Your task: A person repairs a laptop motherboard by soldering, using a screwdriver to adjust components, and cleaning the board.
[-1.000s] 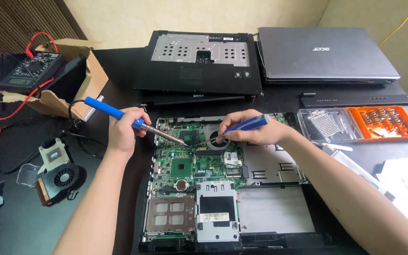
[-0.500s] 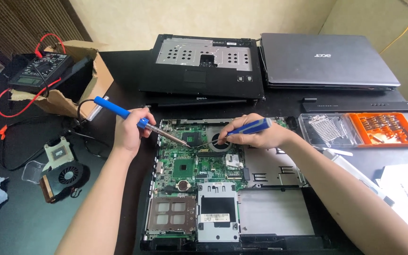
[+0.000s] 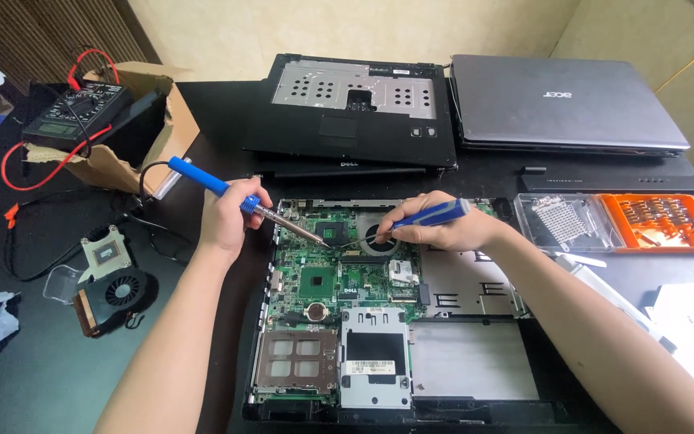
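Two forearms are entering from the bottom edge of the head view, both showing bare from the frame edge to the fingertips. No sleeve, cuff, glove, watch, strap or ring is showing on either limb. The left hand (image 3: 222,219) is presenting its back and knuckles to the camera. The right hand (image 3: 447,233) is showing its back and curled fingers. Fingernails are appearing short and unpainted where visible; finer detail is too small to tell.

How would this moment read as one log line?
left hand: holds soldering iron | right hand: holds blue-handled tool | both tips over green motherboard
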